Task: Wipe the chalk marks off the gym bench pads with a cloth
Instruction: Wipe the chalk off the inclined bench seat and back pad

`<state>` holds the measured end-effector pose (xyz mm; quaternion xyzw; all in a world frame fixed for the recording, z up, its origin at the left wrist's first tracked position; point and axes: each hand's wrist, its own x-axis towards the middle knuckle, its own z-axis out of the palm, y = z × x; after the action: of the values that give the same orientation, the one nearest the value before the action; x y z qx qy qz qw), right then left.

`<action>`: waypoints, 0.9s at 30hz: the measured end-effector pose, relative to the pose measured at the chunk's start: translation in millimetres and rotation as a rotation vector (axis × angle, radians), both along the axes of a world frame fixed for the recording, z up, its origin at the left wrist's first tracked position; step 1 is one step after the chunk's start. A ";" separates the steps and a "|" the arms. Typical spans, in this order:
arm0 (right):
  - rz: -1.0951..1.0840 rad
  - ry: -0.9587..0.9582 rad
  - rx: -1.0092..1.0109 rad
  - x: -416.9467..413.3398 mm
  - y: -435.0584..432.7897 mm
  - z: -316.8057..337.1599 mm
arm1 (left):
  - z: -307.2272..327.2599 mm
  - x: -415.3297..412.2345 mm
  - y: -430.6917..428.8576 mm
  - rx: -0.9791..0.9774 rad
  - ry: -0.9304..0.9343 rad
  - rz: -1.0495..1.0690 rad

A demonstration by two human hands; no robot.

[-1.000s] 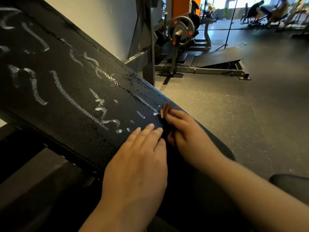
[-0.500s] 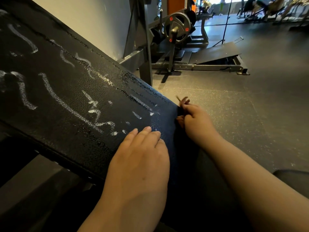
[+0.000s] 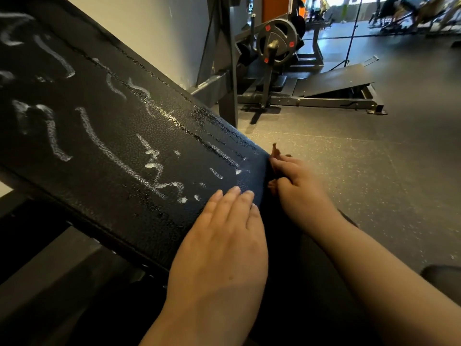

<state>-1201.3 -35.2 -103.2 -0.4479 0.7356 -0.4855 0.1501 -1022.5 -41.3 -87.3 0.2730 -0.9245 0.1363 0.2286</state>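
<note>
Seemingly mid-wipe in the head view, the right grip (image 3: pixel 296 186) is curled round a brown cloth (image 3: pixel 275 152) at the bench pad's (image 3: pixel 124 201) lower end, just at 1 o'clock from the left grip (image 3: pixel 219 245), which lies flat on the pad, fingers straight. Chalk marks (image 3: pixel 99 138) run off toward 10 o'clock. To wipe well, I judge: spread the cloth flatter, press firmly, and stroke toward 10 o'clock in overlapping passes.

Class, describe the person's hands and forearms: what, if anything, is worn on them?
Both the left hand and the right hand are bare: no gloves, rings or watch show. The left forearm and right forearm are uncovered, no sleeve in view. Nails look short and unpainted.
</note>
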 end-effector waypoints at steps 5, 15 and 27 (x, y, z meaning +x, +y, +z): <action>0.244 0.128 -0.070 15.6 11.9 8.0 | -0.3 -1.2 2.5 0.004 0.018 0.004; 0.308 0.122 -0.102 36.6 18.7 12.4 | -4.0 8.6 6.8 0.032 0.101 -0.010; 0.279 0.119 -0.107 47.2 27.0 11.6 | -17.5 20.5 11.6 -0.009 0.201 -0.054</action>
<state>-1154.1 -8.2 -91.6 -0.5811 0.6470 -0.4711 0.1479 -1001.9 -29.6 -104.9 0.2590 -0.9034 0.1061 0.3248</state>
